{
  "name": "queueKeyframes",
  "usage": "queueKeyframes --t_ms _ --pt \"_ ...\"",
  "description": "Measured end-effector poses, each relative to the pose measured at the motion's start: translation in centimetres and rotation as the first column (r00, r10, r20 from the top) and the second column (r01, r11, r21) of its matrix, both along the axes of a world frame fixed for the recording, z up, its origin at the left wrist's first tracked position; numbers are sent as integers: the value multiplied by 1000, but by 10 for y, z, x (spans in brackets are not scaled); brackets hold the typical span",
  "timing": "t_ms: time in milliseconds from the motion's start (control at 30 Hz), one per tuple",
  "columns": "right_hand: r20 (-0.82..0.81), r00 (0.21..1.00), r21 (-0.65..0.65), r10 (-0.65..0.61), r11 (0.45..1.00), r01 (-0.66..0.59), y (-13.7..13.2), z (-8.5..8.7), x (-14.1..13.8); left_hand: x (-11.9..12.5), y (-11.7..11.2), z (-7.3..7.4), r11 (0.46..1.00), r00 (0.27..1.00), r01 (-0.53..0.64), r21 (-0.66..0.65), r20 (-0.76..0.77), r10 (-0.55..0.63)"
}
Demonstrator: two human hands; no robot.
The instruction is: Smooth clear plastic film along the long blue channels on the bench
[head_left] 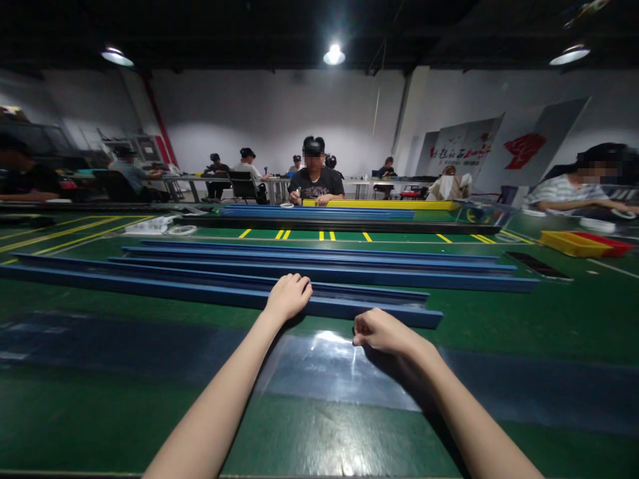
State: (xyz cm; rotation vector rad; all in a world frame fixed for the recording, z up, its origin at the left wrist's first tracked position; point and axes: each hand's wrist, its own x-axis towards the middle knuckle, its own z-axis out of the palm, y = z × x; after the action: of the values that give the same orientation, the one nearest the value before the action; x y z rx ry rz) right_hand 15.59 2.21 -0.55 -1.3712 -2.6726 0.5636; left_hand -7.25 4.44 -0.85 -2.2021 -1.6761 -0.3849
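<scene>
Several long blue rails lie side by side across the green table (499, 319). My left hand (288, 297) rests on the top of the nearest blue rail (164, 291), its fingers curled over the rail's far edge. My right hand (382, 330) sits just in front of the same rail near its right end, fingers closed in a loose fist. Whether anything is inside the right fist is hidden. A shiny dark strip (324, 372) runs across the table under my forearms.
More blue rails (324, 256) lie further back, then a row of yellow floor-style marks. A person (316, 176) sits opposite behind a yellow rail (384, 204). Yellow and red trays (582, 243) stand at the right. Other seated people work at the left and right.
</scene>
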Motion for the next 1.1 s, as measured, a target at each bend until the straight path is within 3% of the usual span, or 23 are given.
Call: queueKeyframes --t_ms 233,400,633,800,933,1100 --pt "38 999 147 -32 989 27 -9 10 -4 0 1 -1 1000 1000 6 -5 18 -6" --pt "85 995 298 -52 954 25 -17 18 -9 0 -1 0 1000 1000 10 -10 8 -10" --pt "95 991 412 -92 910 45 -23 25 -12 0 -8 2 999 1000 27 -20 -14 -27" --pt "89 988 527 -125 848 60 -20 23 -10 1 -12 4 999 999 29 -26 24 -29" --pt "67 982 624 -175 776 96 -14 19 -7 5 -15 6 998 998 33 50 54 -36" --pt "13 971 724 -238 672 155 -6 15 -2 16 -21 11 974 984 136 180 90 -154"
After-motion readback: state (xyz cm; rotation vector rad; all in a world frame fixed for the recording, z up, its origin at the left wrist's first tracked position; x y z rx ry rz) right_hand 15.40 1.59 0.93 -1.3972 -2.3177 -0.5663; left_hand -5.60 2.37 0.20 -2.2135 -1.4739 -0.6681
